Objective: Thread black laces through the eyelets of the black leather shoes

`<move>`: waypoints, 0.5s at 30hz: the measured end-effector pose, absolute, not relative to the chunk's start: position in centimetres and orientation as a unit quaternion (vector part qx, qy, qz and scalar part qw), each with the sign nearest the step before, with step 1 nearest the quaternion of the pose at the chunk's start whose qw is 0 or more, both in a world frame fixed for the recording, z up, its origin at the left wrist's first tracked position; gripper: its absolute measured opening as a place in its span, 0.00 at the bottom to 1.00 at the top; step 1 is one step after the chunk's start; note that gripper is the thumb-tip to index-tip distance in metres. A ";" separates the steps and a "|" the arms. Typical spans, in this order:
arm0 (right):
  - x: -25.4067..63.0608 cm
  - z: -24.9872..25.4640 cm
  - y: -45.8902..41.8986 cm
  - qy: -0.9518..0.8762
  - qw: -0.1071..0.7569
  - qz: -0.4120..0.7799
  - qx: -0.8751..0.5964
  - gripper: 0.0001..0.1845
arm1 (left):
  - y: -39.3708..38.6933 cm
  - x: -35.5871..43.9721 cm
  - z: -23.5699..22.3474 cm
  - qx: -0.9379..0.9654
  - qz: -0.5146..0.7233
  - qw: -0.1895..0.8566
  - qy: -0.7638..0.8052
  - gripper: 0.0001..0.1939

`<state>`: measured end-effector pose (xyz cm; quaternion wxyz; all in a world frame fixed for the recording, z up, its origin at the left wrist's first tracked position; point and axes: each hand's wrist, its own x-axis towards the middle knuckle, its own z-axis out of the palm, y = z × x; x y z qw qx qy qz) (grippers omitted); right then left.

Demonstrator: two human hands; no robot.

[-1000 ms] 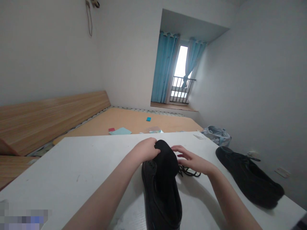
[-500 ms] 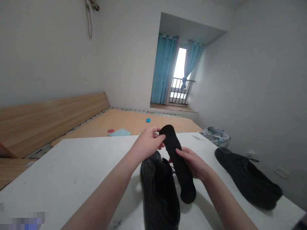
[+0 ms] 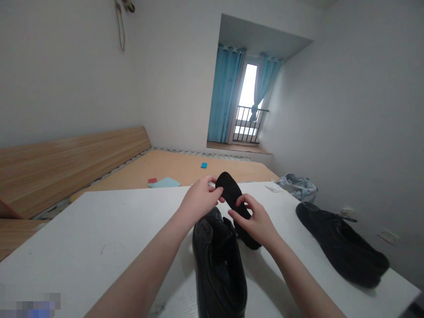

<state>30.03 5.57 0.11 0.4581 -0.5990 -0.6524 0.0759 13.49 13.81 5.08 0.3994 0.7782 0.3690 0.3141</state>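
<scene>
A black insole (image 3: 229, 189) is held above the white table, slanting from upper left to lower right. My left hand (image 3: 202, 195) pinches its far end between thumb and fingers. Lower down, my right hand (image 3: 254, 220) grips the insole across its middle, thumb and fingers on opposite edges. Just below and to the left of the insole stands a black lace-up shoe (image 3: 220, 269), its opening facing up and toward me. A second black shoe (image 3: 341, 245) lies at the table's right side, away from both hands.
The white table (image 3: 109, 238) spreads under everything. Behind it is a tan bed surface (image 3: 179, 161) with a blue square (image 3: 204, 165), a pale green sheet (image 3: 165, 182) and a red piece (image 3: 152, 180). A light blue bag (image 3: 298, 185) sits past the table's right edge.
My right hand has shifted its hold, now spanning the insole with thumb and fingers. The insole's near end has swung up and away from me. My left hand keeps its pinch.
</scene>
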 end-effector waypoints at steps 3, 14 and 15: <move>30.3 0.3 5.8 -0.639 0.477 0.079 -0.598 0.10 | 13.0 12.5 5.8 0.811 0.261 0.385 0.355 0.28; 31.1 0.3 6.4 -0.560 0.560 0.202 -0.576 0.18 | 7.8 12.3 7.0 0.944 -0.076 0.108 0.303 0.28; 31.1 0.4 6.4 -0.551 0.565 0.216 -0.574 0.19 | 7.9 12.3 7.0 0.944 -0.078 0.116 0.298 0.27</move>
